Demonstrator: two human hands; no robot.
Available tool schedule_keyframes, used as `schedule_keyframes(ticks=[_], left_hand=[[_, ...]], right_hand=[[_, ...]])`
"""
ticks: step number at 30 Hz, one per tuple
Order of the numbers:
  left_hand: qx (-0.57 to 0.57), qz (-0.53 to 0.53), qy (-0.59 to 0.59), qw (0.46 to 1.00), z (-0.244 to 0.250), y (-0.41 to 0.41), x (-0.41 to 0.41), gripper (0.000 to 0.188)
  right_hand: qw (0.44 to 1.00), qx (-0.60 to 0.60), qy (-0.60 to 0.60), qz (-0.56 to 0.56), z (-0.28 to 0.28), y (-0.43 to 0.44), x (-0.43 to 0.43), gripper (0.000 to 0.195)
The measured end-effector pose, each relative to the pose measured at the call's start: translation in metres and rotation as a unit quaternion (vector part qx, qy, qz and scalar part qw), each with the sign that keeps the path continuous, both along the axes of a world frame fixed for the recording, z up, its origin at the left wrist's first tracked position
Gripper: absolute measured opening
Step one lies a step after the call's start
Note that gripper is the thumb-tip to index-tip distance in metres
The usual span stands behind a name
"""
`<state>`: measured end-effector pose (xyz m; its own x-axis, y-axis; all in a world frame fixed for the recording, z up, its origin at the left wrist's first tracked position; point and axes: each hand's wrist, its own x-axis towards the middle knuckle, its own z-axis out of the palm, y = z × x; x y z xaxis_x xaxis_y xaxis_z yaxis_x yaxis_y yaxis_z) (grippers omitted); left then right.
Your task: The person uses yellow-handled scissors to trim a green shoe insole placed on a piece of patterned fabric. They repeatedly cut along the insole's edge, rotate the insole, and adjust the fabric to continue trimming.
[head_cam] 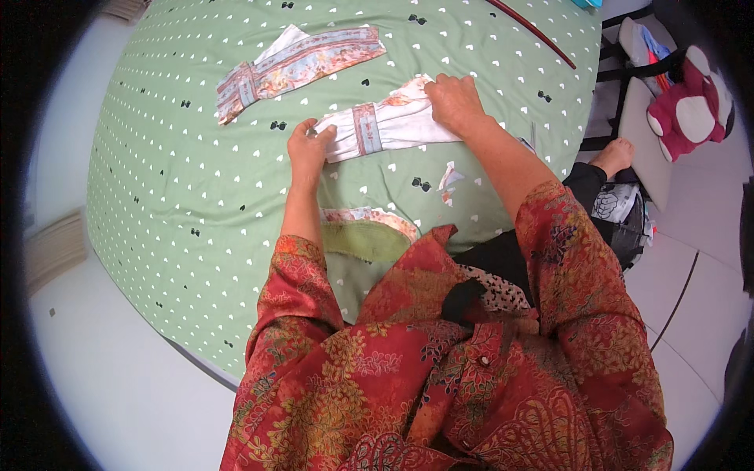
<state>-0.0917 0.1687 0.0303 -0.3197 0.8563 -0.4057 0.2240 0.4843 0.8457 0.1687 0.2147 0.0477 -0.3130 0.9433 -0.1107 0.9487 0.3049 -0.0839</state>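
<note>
On the green bedsheet (235, 176) lies a white fabric piece (406, 123), gathered near its left end by a blue and red patterned band (368, 128). My left hand (309, 147) pinches its left end between thumb and fingers. At the wider right end, my right hand (456, 106) has its fingers curled onto the upper edge, where a floral print shows. Farther off lies a similar floral fabric piece (312, 62) with a blue and red band and a white corner sticking out behind it.
Nearer me are small fabric scraps (450, 176) and a green fabric piece (368, 238) with a floral edge. A dark red rod (533, 32) lies at the far right. Beside the bed, a chair (639, 112) holds a plush toy (689, 109). A bare foot (614, 158) shows nearby.
</note>
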Motion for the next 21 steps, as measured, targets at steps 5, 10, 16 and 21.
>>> schedule_keyframes(ticks=[5,10,16,21], left_hand=[[0.073,-0.038,0.110,0.990,-0.041,-0.005,-0.008,0.061],[0.029,-0.079,0.217,0.973,-0.020,-0.010,0.010,0.069],[0.089,-0.029,0.155,0.983,-0.036,-0.014,0.006,0.069],[0.082,-0.031,0.218,0.972,-0.030,-0.017,0.012,0.070]], right_hand=[[1.000,0.020,0.005,0.004,-0.009,0.007,-0.005,0.020],[1.000,0.014,-0.006,-0.008,-0.013,0.016,-0.007,0.016],[1.000,0.016,-0.012,-0.018,-0.015,0.021,-0.011,0.016],[0.998,-0.012,-0.017,-0.058,-0.016,0.024,-0.008,0.016]])
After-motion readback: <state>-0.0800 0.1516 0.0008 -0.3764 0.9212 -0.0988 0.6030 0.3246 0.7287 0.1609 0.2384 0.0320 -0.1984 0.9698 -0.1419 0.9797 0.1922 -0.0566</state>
